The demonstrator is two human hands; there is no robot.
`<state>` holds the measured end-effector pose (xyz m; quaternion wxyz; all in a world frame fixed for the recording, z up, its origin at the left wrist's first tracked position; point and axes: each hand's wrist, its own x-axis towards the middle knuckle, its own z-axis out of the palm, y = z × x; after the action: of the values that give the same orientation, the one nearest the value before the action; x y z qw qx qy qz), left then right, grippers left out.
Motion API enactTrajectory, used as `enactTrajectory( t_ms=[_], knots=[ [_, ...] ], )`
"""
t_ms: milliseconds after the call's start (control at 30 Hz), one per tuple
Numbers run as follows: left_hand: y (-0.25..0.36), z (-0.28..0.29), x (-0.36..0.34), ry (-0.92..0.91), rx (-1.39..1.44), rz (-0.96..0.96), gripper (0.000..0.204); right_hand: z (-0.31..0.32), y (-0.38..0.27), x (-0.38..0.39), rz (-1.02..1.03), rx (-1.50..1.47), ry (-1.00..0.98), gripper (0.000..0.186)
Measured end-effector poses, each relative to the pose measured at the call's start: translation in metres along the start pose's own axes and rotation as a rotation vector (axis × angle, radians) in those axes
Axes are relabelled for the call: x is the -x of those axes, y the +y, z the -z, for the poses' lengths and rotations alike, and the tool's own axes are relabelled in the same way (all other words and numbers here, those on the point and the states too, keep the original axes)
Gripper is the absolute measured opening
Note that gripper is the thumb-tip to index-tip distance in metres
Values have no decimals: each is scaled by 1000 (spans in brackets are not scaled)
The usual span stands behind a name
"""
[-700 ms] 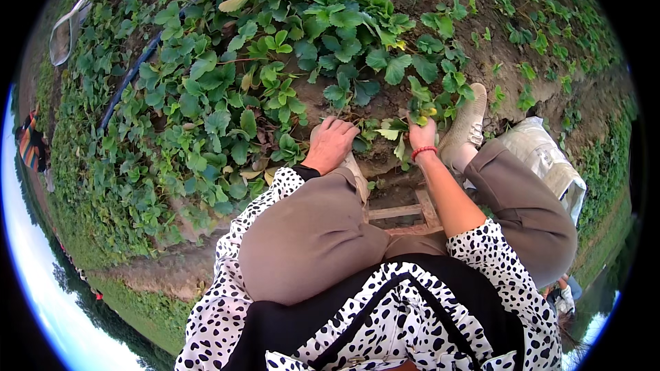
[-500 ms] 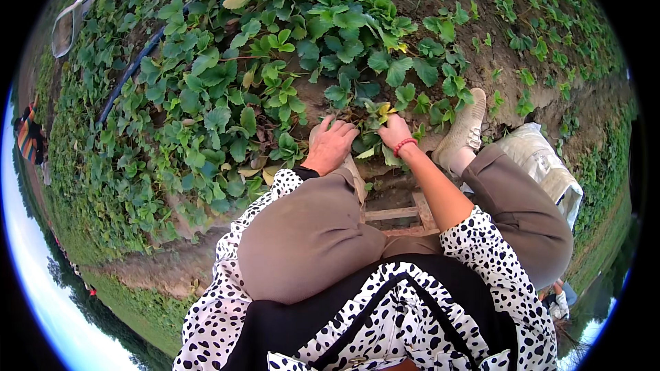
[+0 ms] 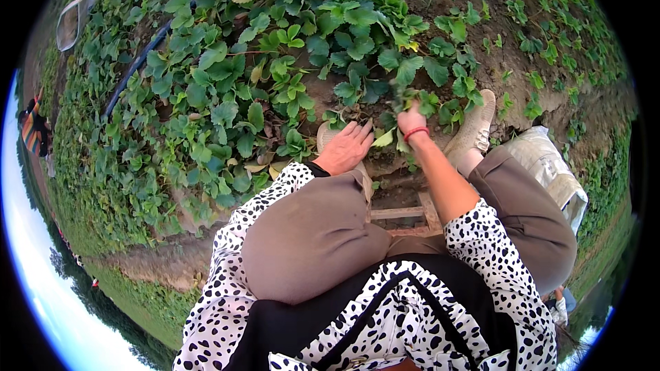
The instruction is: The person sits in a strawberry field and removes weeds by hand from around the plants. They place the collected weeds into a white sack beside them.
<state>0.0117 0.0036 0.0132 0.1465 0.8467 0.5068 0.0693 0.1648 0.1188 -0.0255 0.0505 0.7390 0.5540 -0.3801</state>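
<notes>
Low among the leafy strawberry plants (image 3: 357, 14), my left hand (image 3: 344, 146) rests beside my left shoe, fingers apart and curved toward the soil and stems at their tips. To its right, my right hand (image 3: 412, 117), with a red bead bracelet, is closed on a green leafy sprig (image 3: 424, 102), partly blurred. My right shoe (image 3: 474, 127) stands just right of that hand. A low wooden stool frame (image 3: 395, 213) shows between my legs.
A pale sack (image 3: 543, 161) lies beside my right leg. A dark blue hose (image 3: 137, 62) runs through the plants at left, near a pale bag (image 3: 72, 20). A person in striped clothing (image 3: 34, 130) is at far left; another person (image 3: 558, 306) is at lower right.
My right hand has swung up and to the right with the leafy sprig, whose leaves are now blurred. My left hand has shifted a little rightward, as the view moved slightly.
</notes>
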Motion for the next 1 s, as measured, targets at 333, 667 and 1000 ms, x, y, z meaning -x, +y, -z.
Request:
enactTrajectory(
  t_ms=[333, 667, 1000],
  knots=[
    [4, -18, 4, 106, 143, -6, 15, -12, -37, 24, 926, 537, -345, 25],
    [8, -14, 4, -70, 333, 22, 30, -24, -42, 13, 1112, 867, -428, 19],
    [7, -9, -5, 82, 410, 43, 26, -29, 39, -32, 236, -613, 219, 27]
  ],
)
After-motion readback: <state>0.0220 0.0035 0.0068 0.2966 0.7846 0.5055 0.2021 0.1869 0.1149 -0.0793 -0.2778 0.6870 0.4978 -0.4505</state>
